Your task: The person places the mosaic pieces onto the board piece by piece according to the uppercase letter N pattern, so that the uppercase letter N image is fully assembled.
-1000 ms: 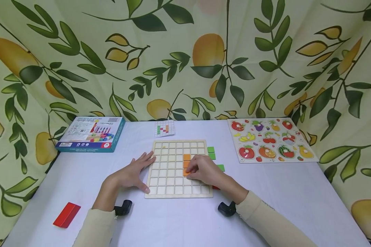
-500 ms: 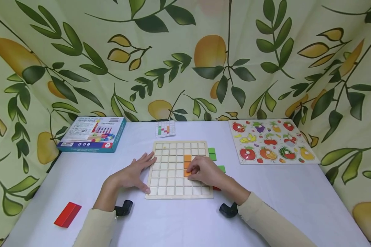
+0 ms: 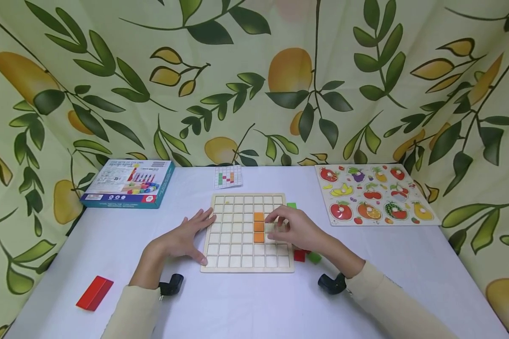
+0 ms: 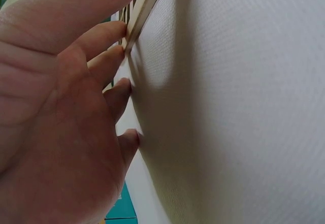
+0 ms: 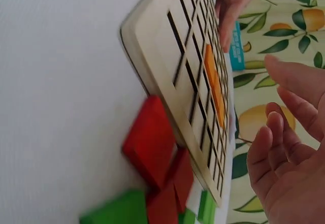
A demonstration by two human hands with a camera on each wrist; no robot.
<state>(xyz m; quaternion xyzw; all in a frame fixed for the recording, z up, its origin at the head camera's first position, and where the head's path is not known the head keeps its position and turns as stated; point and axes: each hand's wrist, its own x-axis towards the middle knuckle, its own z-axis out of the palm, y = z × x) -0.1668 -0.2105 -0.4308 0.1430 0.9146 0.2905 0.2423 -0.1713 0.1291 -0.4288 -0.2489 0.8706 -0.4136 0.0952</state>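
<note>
Three orange tiles [image 3: 258, 227] lie in a column of cells on the wooden grid board [image 3: 220, 270]. The left hand [image 3: 180, 241] rests spread at the board's left edge, its thumb near the front left corner; the left wrist view shows its fingers [image 4: 109, 64] against the edge. Just right of the orange tiles, the right hand [image 3: 299, 229] hovers over the board with bent, parted fingers and nothing between them. In the right wrist view the right hand [image 5: 292, 132] stands clear of the orange tiles [image 5: 214, 84].
Red tiles [image 3: 299, 255] and green tiles [image 3: 314, 257] lie at the board's right side, partly under the right arm. Behind the board is a pattern card [image 3: 227, 177]. A box [image 3: 127, 183] stands back left, a fruit puzzle [image 3: 377, 194] back right, a red block [image 3: 94, 293] front left.
The right hand has let go of the lowest orange tile and moved right, uncovering it and the red tiles. The left hand stays on the board's edge.
</note>
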